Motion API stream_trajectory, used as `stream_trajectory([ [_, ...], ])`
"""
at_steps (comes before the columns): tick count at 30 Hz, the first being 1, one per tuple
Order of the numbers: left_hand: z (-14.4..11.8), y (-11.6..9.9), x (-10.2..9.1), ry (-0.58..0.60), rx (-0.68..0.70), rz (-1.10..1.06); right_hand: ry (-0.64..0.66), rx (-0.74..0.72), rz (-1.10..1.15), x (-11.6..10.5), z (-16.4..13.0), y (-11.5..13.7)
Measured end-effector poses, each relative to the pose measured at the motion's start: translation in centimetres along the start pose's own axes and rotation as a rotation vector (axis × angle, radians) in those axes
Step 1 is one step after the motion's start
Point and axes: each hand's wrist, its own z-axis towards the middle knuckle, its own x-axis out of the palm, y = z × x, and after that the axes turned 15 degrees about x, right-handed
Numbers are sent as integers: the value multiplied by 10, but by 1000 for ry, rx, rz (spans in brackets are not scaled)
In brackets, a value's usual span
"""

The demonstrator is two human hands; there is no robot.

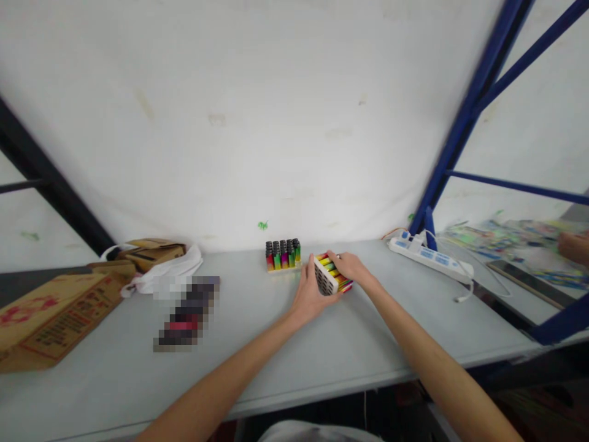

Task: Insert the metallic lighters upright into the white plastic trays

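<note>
Both my hands grip a small tray of colourful lighters [330, 274], tipped on its side on the grey table [257, 350], its white honeycomb bottom facing me. My left hand [308, 298] holds the near left side of it. My right hand [350, 266] wraps over its far right side. A second tray of lighters [282, 255] stands upright just behind and to the left, black tops up, close to the white wall.
A white power strip [430, 258] with a cable lies at the right rear. Cardboard boxes [50, 316] and a white bag [172, 270] sit on the left, beside a blurred dark object [186, 313]. A blue frame [464, 116] borders the right, with another person's hand [574, 247] beyond.
</note>
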Motion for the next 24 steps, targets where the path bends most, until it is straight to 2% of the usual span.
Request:
stream_trajectory([
  [7, 7, 10, -20, 140, 35, 14, -121, -99, 143, 11, -9, 4],
  [9, 7, 12, -22, 139, 69, 12, -101, -133, 161, 14, -12, 8],
  [13, 5, 15, -20, 130, 63, 21, -55, -110, 86, 17, -14, 10],
  [19, 3, 17, -19, 144, 80, 26, -45, -176, 44, 9, -4, -5],
  [24, 3, 18, -18, 156, 84, 48, -134, -167, 127, 8, 5, -16],
])
